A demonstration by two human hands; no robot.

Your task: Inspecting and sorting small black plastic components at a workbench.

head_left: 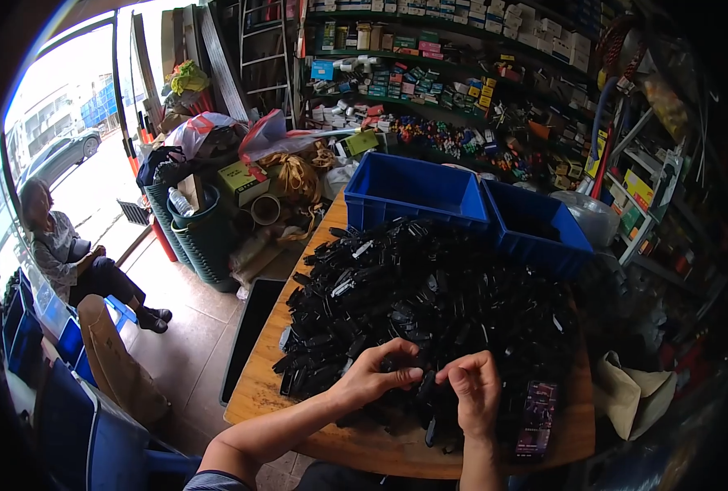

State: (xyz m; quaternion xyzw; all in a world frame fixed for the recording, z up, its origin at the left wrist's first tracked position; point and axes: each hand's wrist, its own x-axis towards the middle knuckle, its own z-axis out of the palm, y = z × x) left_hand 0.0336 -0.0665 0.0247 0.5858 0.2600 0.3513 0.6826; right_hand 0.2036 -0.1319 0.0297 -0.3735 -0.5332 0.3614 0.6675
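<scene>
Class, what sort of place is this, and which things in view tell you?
Probably a small hardware shop or workshop: shelves packed with small boxes, a ladder, and a table heaped with black parts.

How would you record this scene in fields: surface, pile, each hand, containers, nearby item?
Surface: brown wooden table
Pile: many small glossy black pieces
Left hand: bare, above the pile, grip unclear
Right hand: bare, beside the left, grip unclear
Containers: two blue rectangular plastic bins behind the pile
Nearby item: dark rectangular phone-like slab, right of the right hand
</scene>
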